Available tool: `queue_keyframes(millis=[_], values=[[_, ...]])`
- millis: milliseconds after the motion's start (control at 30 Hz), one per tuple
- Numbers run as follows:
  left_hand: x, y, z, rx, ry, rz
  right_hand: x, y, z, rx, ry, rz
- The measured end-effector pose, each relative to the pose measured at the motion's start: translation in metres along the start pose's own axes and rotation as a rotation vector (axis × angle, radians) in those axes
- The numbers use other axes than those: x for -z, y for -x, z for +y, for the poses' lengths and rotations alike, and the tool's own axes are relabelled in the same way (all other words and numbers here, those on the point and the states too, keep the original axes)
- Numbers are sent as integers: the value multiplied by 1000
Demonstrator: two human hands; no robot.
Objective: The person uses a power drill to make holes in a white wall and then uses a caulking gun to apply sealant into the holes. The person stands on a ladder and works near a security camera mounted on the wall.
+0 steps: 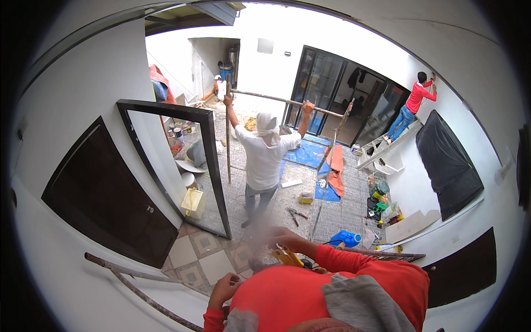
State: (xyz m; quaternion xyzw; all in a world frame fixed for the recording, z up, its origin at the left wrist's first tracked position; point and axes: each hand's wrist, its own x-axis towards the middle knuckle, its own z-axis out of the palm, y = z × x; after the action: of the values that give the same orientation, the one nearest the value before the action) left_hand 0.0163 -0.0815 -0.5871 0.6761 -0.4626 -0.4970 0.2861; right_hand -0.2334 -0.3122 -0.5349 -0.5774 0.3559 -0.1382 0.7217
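Two hands partly seen, right hand [285, 237] blurred, left hand [224, 289] curled.

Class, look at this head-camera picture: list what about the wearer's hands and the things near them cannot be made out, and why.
1. Right hand: motion-blurred in the head view, so its grip is unclear.
2. Yellow tool below it: partly behind the red sleeve; its kind is unclear.
3. Left hand: fingers curl under, partly hidden by the wearer's chest; any contents unseen.
4. Rusty pole: both ends run out of sight.
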Motion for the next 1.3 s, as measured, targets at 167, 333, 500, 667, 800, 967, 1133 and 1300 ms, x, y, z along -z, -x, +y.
queue_keyframes(millis=[167, 333, 500, 667, 800, 967, 1133, 1300], values=[[-5, 13, -35, 80, -70, -45, 42, 23, 21, -190, -216, 184], [-12, -6, -38, 50, -76, -17, 71, 33, 48, -321, -528, 189], [-12, -37, -24, 51, -213, 64, 87, 17, 72, -312, -668, 87], [0, -70, 7, 94, -226, 24, 109, -14, 58, -402, -608, 36], [11, -105, 39, 105, -260, 100, 156, -40, 46, -444, -569, 63], [16, -130, 56, 150, -115, 226, 243, -63, 59, -358, -497, 221], [7, -124, 48, 281, -273, 129, 324, -62, 97, -461, -607, 488], [-10, -106, 31, 279, -181, 136, 359, -21, 153, -610, -403, 615]])
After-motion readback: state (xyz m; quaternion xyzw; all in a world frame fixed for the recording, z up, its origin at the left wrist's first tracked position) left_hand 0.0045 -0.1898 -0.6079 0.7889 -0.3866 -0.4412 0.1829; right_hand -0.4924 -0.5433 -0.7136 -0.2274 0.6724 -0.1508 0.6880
